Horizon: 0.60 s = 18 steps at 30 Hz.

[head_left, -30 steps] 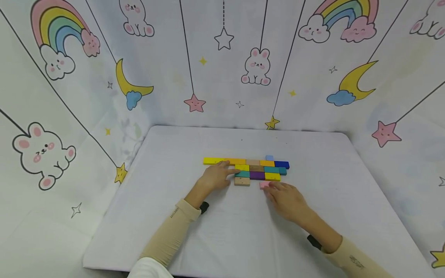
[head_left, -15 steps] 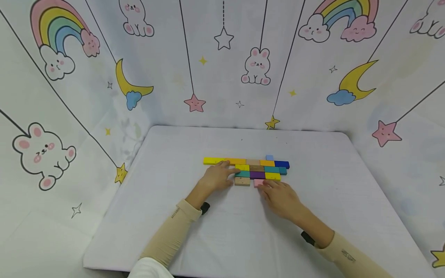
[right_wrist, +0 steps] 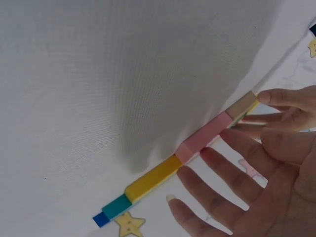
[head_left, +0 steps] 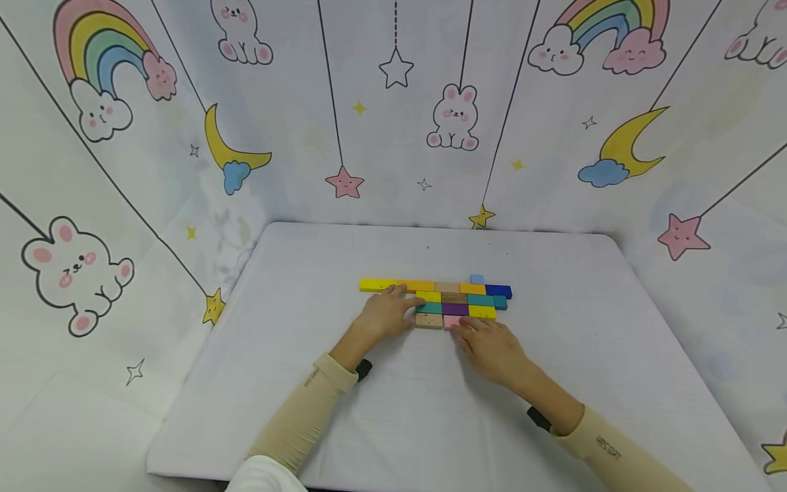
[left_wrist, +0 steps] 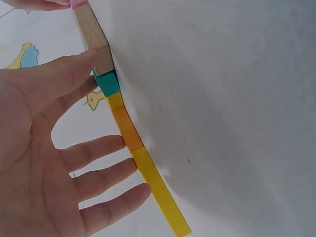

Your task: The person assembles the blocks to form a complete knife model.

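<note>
Several coloured wooden blocks lie flat in close rows in the head view. My left hand (head_left: pixel 384 316) rests at their left side with fingers spread. Its thumb is at the plain wood block (left_wrist: pixel 94 37) and its index finger overlaps the teal block (head_left: pixel 429 309). Other fingertips touch the orange block (left_wrist: pixel 128 129) and the long yellow block (left_wrist: pixel 160 185). My right hand (head_left: pixel 492 345) has its extended fingertips against the pink block (right_wrist: pixel 205 137), which the fingers partly cover in the head view. That pink block lies end to end with the plain wood block, below the purple block (head_left: pixel 455 310).
A white cloth-covered table (head_left: pixel 430 410) carries the blocks. A light blue block (head_left: pixel 476 279) sticks out behind the back row, and a dark blue block (head_left: pixel 499 292) ends that row on the right. A printed backdrop (head_left: pixel 393 137) borders the table.
My right hand has slid the pink block left and slightly back, closing the gap to the plain wood block. The left hand has stayed almost still.
</note>
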Each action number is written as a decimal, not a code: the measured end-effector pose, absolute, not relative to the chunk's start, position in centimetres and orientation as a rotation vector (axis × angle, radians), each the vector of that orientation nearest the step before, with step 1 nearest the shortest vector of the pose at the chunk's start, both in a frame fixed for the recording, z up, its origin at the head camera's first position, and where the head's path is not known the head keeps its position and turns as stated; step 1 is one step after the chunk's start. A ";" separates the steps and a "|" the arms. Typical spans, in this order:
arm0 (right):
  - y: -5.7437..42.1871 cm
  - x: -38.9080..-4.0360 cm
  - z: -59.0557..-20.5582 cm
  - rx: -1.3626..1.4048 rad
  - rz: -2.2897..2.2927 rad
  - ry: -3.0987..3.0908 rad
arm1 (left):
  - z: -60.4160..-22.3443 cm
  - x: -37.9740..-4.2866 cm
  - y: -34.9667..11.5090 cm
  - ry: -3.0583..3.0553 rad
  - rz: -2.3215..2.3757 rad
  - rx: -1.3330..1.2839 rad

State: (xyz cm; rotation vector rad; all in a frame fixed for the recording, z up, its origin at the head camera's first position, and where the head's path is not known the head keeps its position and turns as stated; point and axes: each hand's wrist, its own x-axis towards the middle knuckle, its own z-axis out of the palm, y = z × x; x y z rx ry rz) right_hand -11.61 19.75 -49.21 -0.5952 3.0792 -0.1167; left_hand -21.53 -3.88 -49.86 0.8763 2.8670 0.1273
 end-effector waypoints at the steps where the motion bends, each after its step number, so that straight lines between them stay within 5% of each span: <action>1: 19.7 -11.6 -49.2 -0.586 -0.125 3.074 | -49.8 -21.5 -3.9 2.867 0.127 0.874; 18: 19.4 -11.7 -49.3 -0.623 -0.086 3.066 | -49.7 -21.5 -4.0 2.863 0.111 0.877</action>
